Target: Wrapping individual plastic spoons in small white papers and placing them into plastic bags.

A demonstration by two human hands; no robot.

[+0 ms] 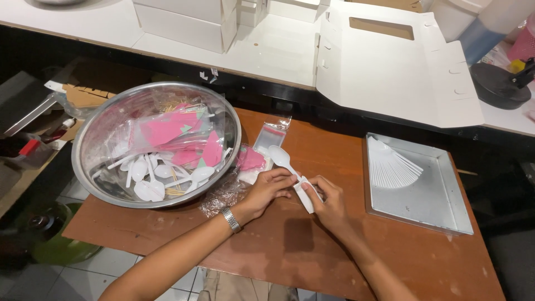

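- Both hands meet at the middle of the brown counter (290, 245) — the left hand (267, 192) has its fingers curled shut around the handle of a white plastic spoon (280, 157), whose bowl sticks up and away toward the far edge.
- The right hand (329, 202) is closed in a pinch on a small white sleeve (306, 196) — paper or plastic, I cannot tell which — and the spoon's handle end meets it right between the two hands.
- A wristwatch (230, 219) sits on the left wrist.
- Just left of the hands, the big steel bowl (89, 161) is loaded with loose white spoons (147, 181) and clear bags holding pink pieces (167, 129); its rim crowds close to the left hand.
- Between bowl and hands lie crinkled clear wrappers (223, 195) and a small clear zip bag (271, 135) with a red strip — clutter lying right under the left forearm.
- Off to the right, well apart from the hands, a shallow metal tray (434, 206) holds a fanned stack of white sleeves (390, 164) at its far left corner.
- Beyond the counter, an unfolded white cardboard box (390, 72) lies flat on a white surface, with closed white boxes (184, 22) further left.
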